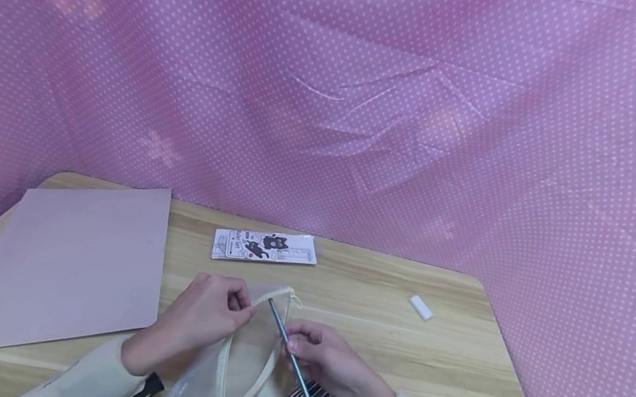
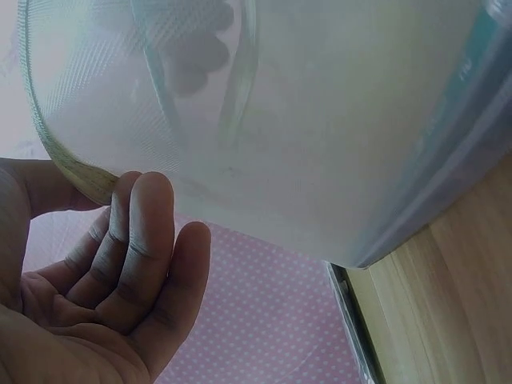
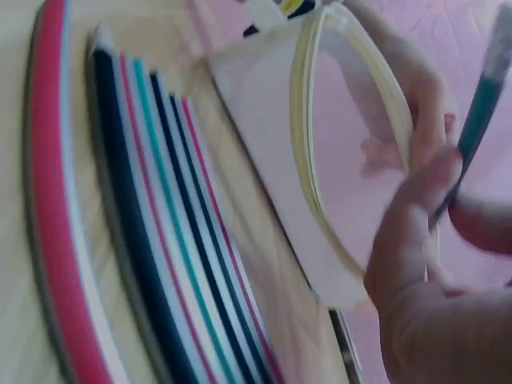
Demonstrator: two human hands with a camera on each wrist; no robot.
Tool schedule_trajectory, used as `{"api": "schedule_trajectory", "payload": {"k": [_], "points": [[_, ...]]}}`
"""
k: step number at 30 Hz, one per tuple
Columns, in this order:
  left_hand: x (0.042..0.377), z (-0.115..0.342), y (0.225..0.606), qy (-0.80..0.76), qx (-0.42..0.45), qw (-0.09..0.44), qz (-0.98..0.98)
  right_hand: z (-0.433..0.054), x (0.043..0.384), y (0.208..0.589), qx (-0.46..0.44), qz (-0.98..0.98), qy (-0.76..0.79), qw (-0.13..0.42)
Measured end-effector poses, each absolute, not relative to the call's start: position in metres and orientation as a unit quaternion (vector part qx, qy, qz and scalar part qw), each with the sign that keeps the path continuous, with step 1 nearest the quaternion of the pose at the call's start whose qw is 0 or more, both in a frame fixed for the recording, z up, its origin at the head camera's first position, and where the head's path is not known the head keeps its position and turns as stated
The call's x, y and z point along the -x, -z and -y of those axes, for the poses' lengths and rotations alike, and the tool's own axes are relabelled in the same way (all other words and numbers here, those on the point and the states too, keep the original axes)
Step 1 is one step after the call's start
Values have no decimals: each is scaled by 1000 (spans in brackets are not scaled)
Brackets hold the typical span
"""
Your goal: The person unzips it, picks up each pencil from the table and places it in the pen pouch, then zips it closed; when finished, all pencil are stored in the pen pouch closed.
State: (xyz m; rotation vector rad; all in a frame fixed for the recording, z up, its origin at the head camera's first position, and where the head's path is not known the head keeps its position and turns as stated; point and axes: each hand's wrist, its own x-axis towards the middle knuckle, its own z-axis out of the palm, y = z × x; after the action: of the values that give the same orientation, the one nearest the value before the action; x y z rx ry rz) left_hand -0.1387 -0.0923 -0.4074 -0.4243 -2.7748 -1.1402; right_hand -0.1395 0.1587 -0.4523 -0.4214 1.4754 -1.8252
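My left hand point(image 1: 202, 311) pinches the zipped rim of a see-through mesh pouch point(image 1: 200, 376), whose mouth gapes open. In my right hand point(image 1: 330, 362), thumb and fingers grip a dark teal pencil point(image 1: 300, 378), slanted with its far end at the pouch mouth. Several striped pencils point(image 3: 152, 208) lie side by side on the table beneath the right hand, and a pink one point(image 3: 56, 208) lies a little apart. Along the right edge of the left wrist view runs a teal pencil point(image 2: 472, 72); whether it is inside the pouch I cannot tell.
A packaged ruler set point(image 1: 264, 247) with black cats lies behind the pouch. To the right is a small white block point(image 1: 421, 307), perhaps an eraser. A large greyish-mauve sheet point(image 1: 69, 268) covers the table's left side. Pink dotted cloth point(image 1: 337, 88) hangs around the wooden table point(image 1: 452, 378).
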Motion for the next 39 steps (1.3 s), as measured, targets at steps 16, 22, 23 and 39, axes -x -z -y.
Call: {"api": "schedule_trajectory", "payload": {"k": [16,22,23,39], "points": [[134,90,404,434,139,-9,890,-114,125,444,33,-605,752,260],[134,89,404,446,136,-36,884,-104,123,446,32,-634,738,230],[133,89,404,447,137,-38,883,-104,123,446,34,-635,736,231],[129,87,403,463,156,-61,871,-96,120,459,32,-643,725,244]]}}
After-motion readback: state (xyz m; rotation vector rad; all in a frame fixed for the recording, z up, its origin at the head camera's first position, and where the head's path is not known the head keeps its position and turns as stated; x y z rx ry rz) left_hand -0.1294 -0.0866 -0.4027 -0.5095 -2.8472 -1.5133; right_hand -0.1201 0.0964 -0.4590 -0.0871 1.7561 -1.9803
